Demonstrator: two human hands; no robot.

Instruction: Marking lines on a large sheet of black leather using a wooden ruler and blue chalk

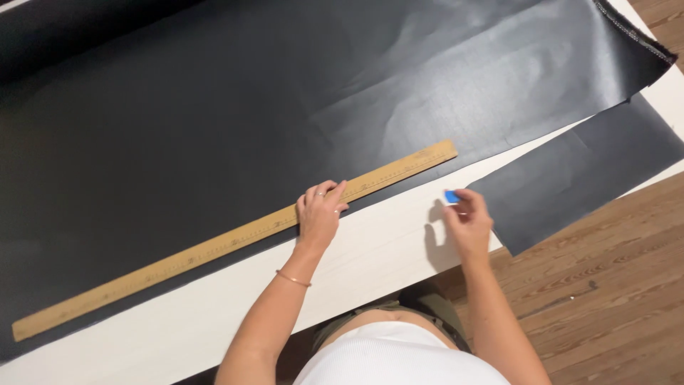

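A long wooden ruler (214,249) lies diagonally along the near edge of a large sheet of black fabric (285,107) on a white table (385,249). My left hand (320,214) rests flat on the ruler near its middle, fingers spread and pressing it down. My right hand (467,222) hovers over the bare white table just off the fabric's edge, pinching a small blue piece of chalk (452,197) between thumb and fingers.
A smaller cut piece of black fabric (577,175) lies at the table's right corner, hanging over its edge. Wooden floor (613,285) shows to the right and below. The big fabric's frayed selvage (634,32) runs along the far right.
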